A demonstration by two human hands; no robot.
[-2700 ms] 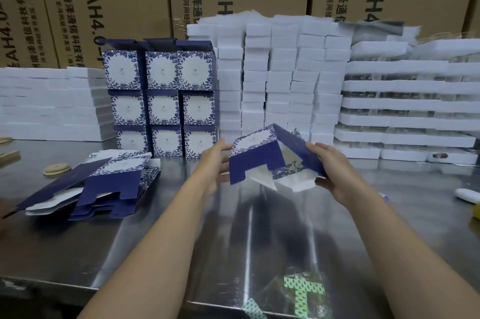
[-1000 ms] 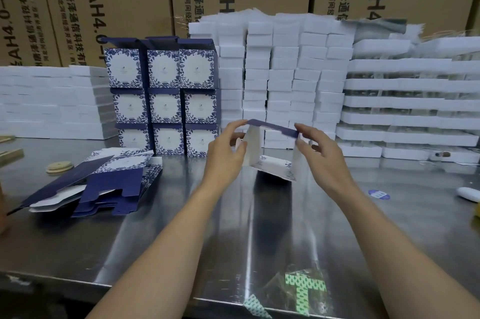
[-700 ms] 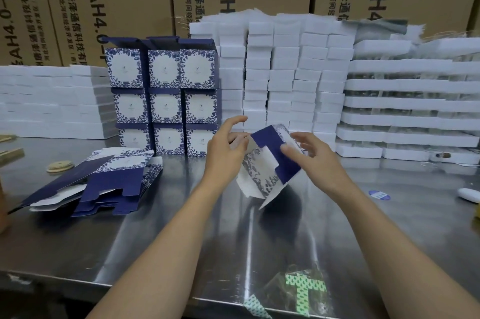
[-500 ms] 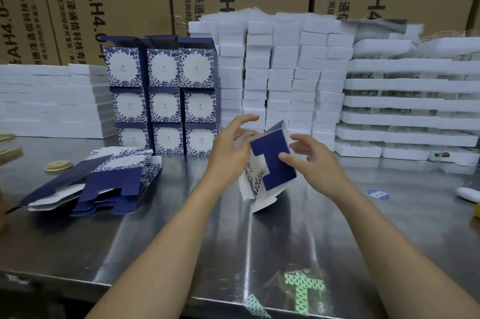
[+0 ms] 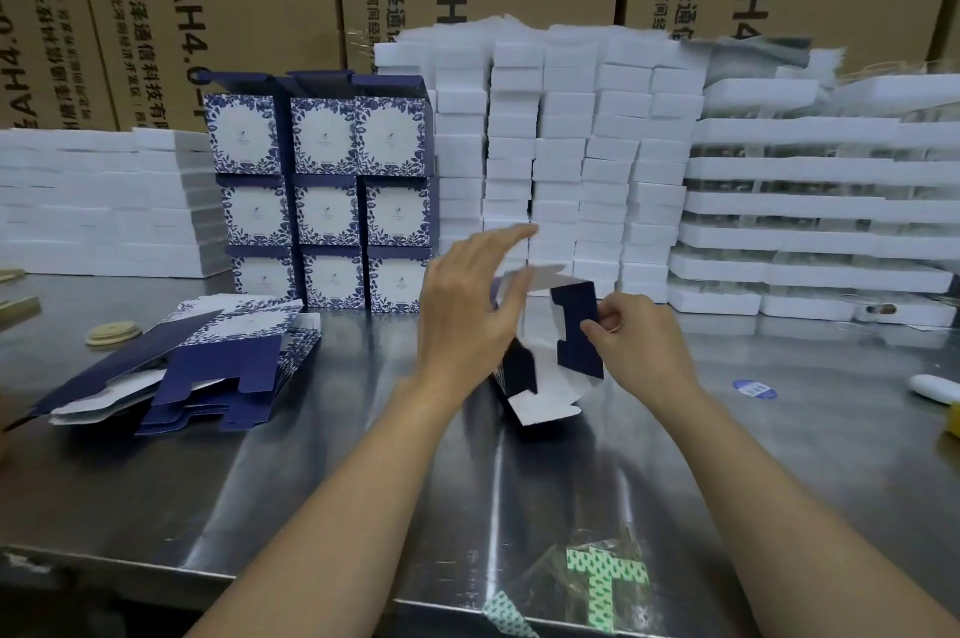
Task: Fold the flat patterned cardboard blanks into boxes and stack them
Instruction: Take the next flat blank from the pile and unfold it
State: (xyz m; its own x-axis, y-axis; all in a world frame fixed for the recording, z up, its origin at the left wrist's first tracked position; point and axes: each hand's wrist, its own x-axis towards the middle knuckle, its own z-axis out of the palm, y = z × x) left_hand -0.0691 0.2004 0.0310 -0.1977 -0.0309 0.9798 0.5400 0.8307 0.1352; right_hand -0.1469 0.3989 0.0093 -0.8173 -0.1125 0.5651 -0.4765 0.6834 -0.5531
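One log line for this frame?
left hand: fingers straight, touching half-folded navy-and-white patterned cardboard box | right hand: pinches its navy flap | behind: stack of folded boxes | left: flat blanks pile

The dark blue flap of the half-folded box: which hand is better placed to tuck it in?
Probably the right hand: it pinches the dark blue flap. The left hand rests open on the box.

The left hand (image 5: 467, 310) is blurring at its raised fingertips (image 5: 522, 233) and covering the left side of the half-folded box (image 5: 545, 398); the right hand (image 5: 641, 349) is hiding the edge of the navy flap (image 5: 576, 325) it is pinching. The top edge is cutting off the brown cartons (image 5: 218, 3). A white object (image 5: 935, 388) and a yellow object (image 5: 954, 421) are running off the right edge, unidentifiable. The emblems on the stacked boxes (image 5: 324, 200) are showing too small to read.
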